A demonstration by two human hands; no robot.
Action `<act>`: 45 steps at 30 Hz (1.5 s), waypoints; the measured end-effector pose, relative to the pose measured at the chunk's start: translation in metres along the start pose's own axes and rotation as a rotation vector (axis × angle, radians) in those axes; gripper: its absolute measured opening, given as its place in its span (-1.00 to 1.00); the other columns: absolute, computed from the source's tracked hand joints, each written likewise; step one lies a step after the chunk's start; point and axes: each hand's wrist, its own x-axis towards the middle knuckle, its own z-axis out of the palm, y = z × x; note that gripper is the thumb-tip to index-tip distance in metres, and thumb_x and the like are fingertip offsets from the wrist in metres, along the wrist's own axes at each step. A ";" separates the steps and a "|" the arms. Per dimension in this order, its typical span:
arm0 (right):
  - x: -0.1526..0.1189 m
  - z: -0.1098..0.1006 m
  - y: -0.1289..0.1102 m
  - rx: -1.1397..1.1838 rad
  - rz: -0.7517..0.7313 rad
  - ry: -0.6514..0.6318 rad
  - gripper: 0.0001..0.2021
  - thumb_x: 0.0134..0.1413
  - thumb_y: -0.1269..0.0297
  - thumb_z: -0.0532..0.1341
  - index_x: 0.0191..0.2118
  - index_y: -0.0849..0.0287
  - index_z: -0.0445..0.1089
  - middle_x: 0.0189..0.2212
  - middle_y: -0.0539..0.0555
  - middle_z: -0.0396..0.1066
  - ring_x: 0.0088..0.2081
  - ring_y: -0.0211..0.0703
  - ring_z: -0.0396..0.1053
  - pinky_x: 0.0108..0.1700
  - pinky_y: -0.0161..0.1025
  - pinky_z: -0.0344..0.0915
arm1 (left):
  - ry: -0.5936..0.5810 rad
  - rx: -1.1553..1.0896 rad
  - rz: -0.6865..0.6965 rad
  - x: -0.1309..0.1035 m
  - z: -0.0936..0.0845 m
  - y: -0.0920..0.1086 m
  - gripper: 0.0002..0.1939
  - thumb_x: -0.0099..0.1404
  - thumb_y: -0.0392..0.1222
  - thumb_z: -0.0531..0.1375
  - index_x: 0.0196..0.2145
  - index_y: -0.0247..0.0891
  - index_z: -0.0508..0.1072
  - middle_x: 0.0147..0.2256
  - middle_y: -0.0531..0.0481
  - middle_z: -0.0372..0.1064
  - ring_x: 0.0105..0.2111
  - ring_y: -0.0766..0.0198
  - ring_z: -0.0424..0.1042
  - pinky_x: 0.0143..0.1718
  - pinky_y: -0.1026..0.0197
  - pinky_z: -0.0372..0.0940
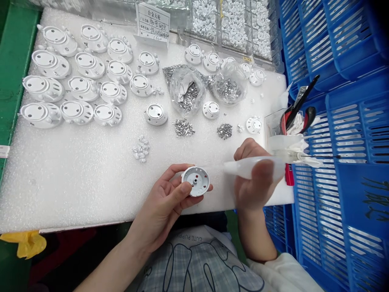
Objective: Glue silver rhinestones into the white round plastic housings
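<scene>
My left hand (172,192) grips a round white plastic part (201,187) by its rim, its hollow inner side facing up with a central post and small reddish spots. To the right, my right hand (253,178) is closed around a translucent white squeeze bottle (243,167), blurred by motion. The bottle's pale tip points left toward the round part, apart from it. Ahead of the hands lie two small heaps of metal pieces (184,127) and a little pile of white plastic pieces (141,149).
Rows of white assembled parts (80,87) stand at the left on the white foam board (75,174). Behind are bags of metal pieces (189,95), a paper label (152,23) and a compartment tray (232,24). Black-and-red pliers (299,111) and blue crates (346,117) are on the right.
</scene>
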 end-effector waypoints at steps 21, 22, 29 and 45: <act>-0.004 -0.013 -0.002 -0.531 -0.092 -0.087 -0.70 0.23 0.21 0.40 0.07 0.00 0.51 -0.08 0.09 0.58 -0.09 0.04 0.49 -0.08 0.01 0.46 | 0.010 -0.135 -0.042 0.000 0.002 0.008 -0.48 0.01 -0.03 0.64 -0.15 -0.20 0.57 -0.20 0.05 0.66 -0.28 0.29 0.71 -0.28 0.49 0.55; -0.004 -0.022 -0.006 -0.525 -0.132 0.063 -0.73 0.23 0.23 0.39 0.05 -0.01 0.54 -0.12 0.07 0.56 -0.18 0.00 0.48 -0.13 0.00 0.43 | 0.012 -0.146 -0.050 0.000 0.003 0.009 -0.47 -0.02 -0.03 0.65 -0.16 -0.20 0.57 -0.22 0.05 0.66 -0.29 0.29 0.71 -0.29 0.50 0.55; 0.009 -0.097 0.004 -0.641 -0.300 0.555 -0.72 0.12 0.22 0.48 -0.03 -0.12 0.65 -0.17 0.04 0.49 -0.35 -0.05 0.34 -0.30 -0.03 0.22 | 0.023 -0.126 -0.037 0.003 0.001 0.008 -0.48 0.00 -0.02 0.64 -0.15 -0.20 0.57 -0.19 0.02 0.67 -0.24 0.23 0.71 -0.26 0.45 0.57; 0.016 -0.121 0.013 -0.687 -0.023 0.546 -0.74 0.14 0.03 0.41 -0.34 0.10 0.48 -0.47 -0.02 0.44 -0.48 -0.15 0.40 -0.36 -0.13 0.33 | 0.160 -0.034 0.031 -0.003 0.013 0.008 -0.56 -0.03 0.01 0.63 -0.22 -0.12 0.68 -0.19 0.10 0.68 -0.22 0.28 0.70 -0.26 0.54 0.52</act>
